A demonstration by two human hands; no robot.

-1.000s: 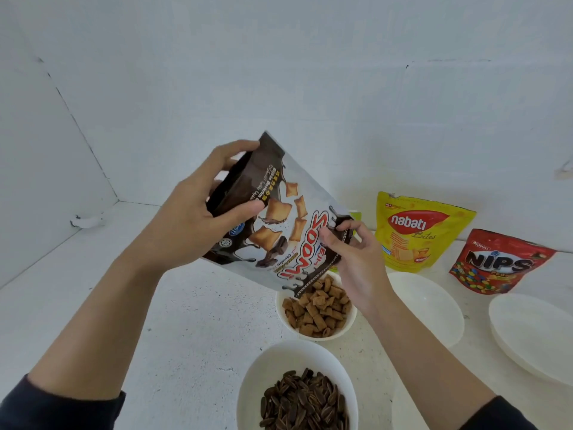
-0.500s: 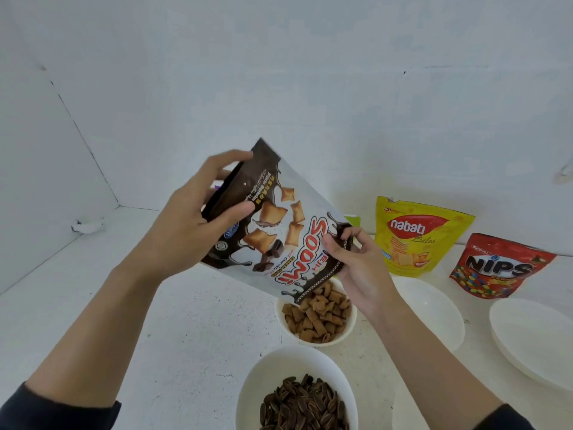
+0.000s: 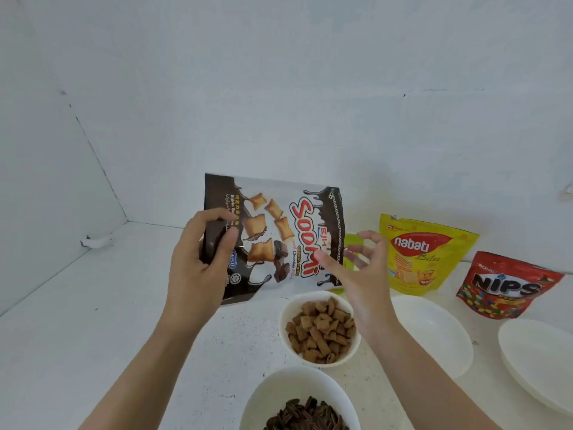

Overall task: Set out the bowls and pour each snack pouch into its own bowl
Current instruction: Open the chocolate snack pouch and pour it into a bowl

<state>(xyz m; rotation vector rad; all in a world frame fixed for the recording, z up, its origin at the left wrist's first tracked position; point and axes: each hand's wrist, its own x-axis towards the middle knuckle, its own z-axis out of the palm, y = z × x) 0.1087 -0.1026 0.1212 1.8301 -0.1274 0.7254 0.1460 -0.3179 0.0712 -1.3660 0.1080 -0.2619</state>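
Seen from the head camera, the left hand [image 3: 198, 268] grips the brown pouch [image 3: 279, 231] by its left end, thumb across the printed front and fingers curled over the top of that end. The pouch is in the air, turned on its side so the print runs sideways, its long edges nearly level. The right hand [image 3: 362, 274] is at the pouch's right end, released, fingers spread and loosely bent. Its forefinger crosses the front of the pouch near the right edge, but it is hard to tell whether the tip actually touches.

Just below the right hand, under the pouch's lower right corner, a white bowl of cereal pillows [image 3: 296, 299] stands on the white counter [image 3: 93, 321]. Nearer the person, between the two forearms, is a bowl of dark seeds [image 3: 279, 389], cut off by the lower edge. To the right of the right wrist sits an empty bowl [image 3: 434, 333], and further right a second empty bowl [image 3: 539, 358], partly out of frame.

Beyond the right hand's fingers a yellow pouch [image 3: 424, 252] stands upright at the wall [image 3: 310, 88], with a red pouch [image 3: 508, 283] just beside it on the right. A sliver of a green packet [image 3: 353, 238] shows between those fingers and the brown pouch
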